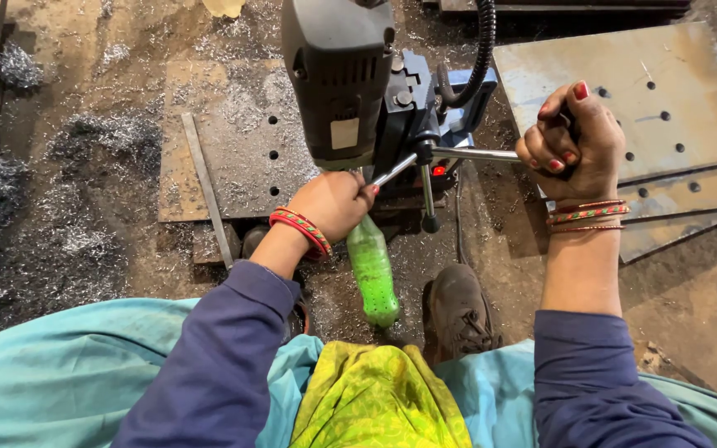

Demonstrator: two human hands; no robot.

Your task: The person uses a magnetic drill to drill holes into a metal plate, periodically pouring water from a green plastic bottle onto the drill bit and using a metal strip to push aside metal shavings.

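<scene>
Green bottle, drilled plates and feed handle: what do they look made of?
Green bottle in the left hand: translucent ribbed plastic, probably. Drilled plates: flat steel by their look, dull grey with rusty patches and clean round holes. Feed handle gripped by the right hand: bright polished metal rod.

1. A metalworking workshop, with the work done on the floor.
2. A magnetic drill press (350,91) stands on a drilled steel plate (234,141).
3. More holed plates (665,108) lie stacked at the right.
4. Curled metal shavings (68,216) litter the dirty floor (707,307) at the left.
</scene>
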